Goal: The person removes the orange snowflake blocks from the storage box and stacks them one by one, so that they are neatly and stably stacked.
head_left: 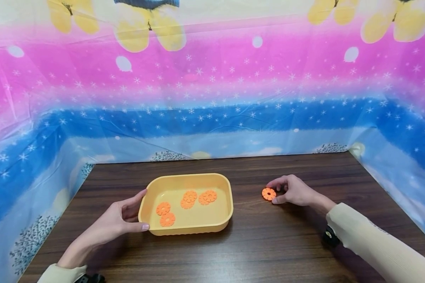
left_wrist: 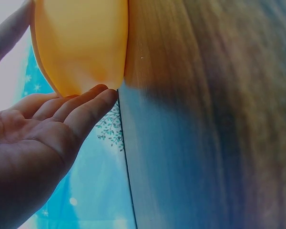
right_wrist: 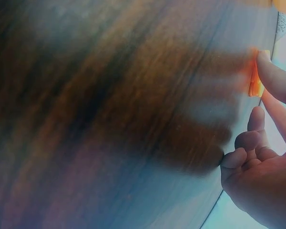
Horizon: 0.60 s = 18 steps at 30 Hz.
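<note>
On the wood-grain table (head_left: 262, 247), I'm resting the left hand (head_left: 109, 225), fingers wide, against a yellow tray (head_left: 205, 218) holding six orange discs (head_left: 163, 208); to its right, the right hand (head_left: 296, 191) is pinching a seventh disc (head_left: 265, 194). Behind, snowflaked fabric (head_left: 212, 118) is hanging.

The left sleeve (head_left: 61, 274), lower left of the head view, and the right sleeve (head_left: 379, 240), lower right, are pale cream; the right shows a faint dark marking along its upper edge. Black wristbands sit at both cuffs: the left band (head_left: 89, 279) bottom-edge cropped, the right band (head_left: 330, 236) bearing a small yellowish spot.
</note>
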Tool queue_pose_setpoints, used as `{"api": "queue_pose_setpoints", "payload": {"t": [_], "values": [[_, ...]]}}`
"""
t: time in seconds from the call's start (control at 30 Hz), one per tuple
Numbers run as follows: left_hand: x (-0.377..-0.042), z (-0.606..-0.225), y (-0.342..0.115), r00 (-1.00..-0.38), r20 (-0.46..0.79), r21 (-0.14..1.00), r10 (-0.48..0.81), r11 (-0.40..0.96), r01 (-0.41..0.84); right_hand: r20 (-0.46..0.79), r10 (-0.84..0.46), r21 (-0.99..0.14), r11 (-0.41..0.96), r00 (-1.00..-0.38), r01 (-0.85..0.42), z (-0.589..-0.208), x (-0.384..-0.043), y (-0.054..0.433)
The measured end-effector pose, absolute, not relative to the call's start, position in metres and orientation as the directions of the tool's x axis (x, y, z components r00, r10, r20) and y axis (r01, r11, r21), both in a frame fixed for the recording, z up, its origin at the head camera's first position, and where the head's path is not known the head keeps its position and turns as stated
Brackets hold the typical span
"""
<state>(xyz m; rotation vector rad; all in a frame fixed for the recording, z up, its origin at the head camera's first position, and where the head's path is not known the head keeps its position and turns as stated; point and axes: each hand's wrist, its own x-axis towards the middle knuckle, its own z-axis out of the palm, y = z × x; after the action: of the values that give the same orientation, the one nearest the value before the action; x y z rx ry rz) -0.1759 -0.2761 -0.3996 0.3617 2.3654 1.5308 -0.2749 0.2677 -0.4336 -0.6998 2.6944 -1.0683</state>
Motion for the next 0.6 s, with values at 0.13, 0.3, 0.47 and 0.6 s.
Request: {"api": "queue_pose_setpoints", "payload": {"t": [0.13,0.3,0.47,0.6], "values": [[-0.1756,-0.4013,-0.2764,-0.926,-0.114,0.913,0.361,0.405,0.046,0.021,-0.476,-0.681,0.637,-0.879,-0.361,-0.433,-0.2743,0.2673],[-0.1753,-0.4015,-0.2766,-0.926,-0.11,0.909,0.362,0.413,0.053,0.013,-0.475,-0.68,0.641,-0.88,-0.356,-0.4326,-0.2749,0.2679],[-0.1753,-0.4005,-0.2758,-0.927,-0.12,0.909,0.355,0.414,0.041,0.007,-0.476,-0.682,0.641,-0.879,-0.353,-0.4329,-0.2754,0.2685],[-0.1756,-0.3994,-0.2753,-0.925,-0.117,0.912,0.362,0.408,0.045,0.005,-0.477,-0.685,0.639,-0.879,-0.35,-0.4332,-0.2754,0.2686]]}}
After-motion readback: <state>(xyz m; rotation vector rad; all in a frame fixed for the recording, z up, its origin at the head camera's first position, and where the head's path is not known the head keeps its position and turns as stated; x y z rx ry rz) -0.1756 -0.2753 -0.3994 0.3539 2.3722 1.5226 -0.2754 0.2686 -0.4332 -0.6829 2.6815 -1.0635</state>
